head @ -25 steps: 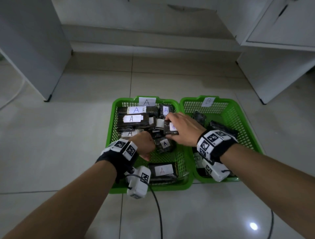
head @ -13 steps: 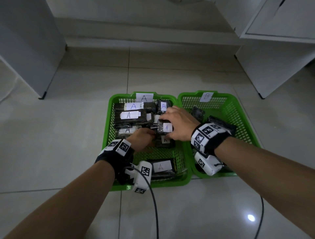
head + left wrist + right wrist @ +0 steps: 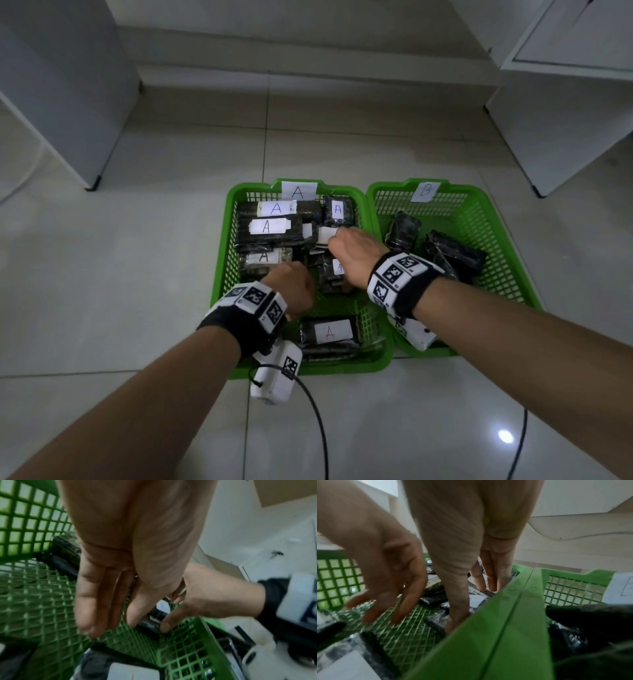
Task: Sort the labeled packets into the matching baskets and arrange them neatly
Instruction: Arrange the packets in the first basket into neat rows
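Two green mesh baskets sit side by side, rims touching, on a pale tiled floor between white cabinets [image 3: 61, 89]. The left basket [image 3: 226, 260] carries a paper tag marked A on its far wall; the right basket [image 3: 507, 240] carries one marked B. Dark packets with white A labels [image 3: 270, 226] are stacked along the far side of the A basket, and another A packet [image 3: 329, 332] lies alone by its near wall. Three dark packets [image 3: 452, 253] lie loose in the B basket, their labels not visible. Black cables [image 3: 318, 421] trail across the floor from the wrist cameras.

Both of the person's hands reach into the A basket. The right hand [image 3: 356, 253] spans a small A-labelled packet [image 3: 330, 274] near the basket's right wall, thumb at its near edge and fingers [image 3: 491, 577] extended down over the packets beyond; the wrist views show the thumb touching it, though whether it is truly gripped cannot be told. The left hand [image 3: 291, 287] hovers just left of that packet with fingers [image 3: 96, 601] straight and relaxed above the bare mesh floor, holding nothing.
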`<action>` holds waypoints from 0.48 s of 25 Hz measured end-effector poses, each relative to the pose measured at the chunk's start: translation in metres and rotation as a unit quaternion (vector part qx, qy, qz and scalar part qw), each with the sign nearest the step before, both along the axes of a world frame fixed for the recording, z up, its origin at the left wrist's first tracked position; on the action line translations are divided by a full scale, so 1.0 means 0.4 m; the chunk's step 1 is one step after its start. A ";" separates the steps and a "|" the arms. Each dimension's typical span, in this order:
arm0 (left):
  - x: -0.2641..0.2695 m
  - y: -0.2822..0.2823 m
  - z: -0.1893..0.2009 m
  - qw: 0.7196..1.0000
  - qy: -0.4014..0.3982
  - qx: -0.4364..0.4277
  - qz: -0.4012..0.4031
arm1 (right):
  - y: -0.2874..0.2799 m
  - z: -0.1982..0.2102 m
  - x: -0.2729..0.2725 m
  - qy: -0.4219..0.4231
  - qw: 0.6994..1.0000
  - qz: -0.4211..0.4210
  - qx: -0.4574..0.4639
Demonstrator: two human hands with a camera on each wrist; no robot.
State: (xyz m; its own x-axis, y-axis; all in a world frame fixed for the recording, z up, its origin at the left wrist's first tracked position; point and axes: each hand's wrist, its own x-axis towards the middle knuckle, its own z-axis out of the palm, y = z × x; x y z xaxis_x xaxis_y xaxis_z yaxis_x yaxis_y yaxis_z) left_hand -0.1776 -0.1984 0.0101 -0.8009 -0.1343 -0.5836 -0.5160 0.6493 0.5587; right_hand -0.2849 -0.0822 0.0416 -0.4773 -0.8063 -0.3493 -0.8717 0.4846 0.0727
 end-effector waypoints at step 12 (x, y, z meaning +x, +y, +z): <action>0.016 -0.033 0.013 0.985 -0.093 -0.045 -0.136 | 0.016 0.000 0.026 -0.011 1.000 -0.012 0.011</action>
State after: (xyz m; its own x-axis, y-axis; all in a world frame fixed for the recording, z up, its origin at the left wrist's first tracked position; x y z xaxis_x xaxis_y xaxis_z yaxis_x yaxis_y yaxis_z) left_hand -0.1712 -0.2115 0.0154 -0.6941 0.0118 -0.7197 -0.4052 0.8200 0.4042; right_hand -0.2745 -0.0760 0.0416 -0.4885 -0.7865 -0.3779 -0.8612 0.5042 0.0639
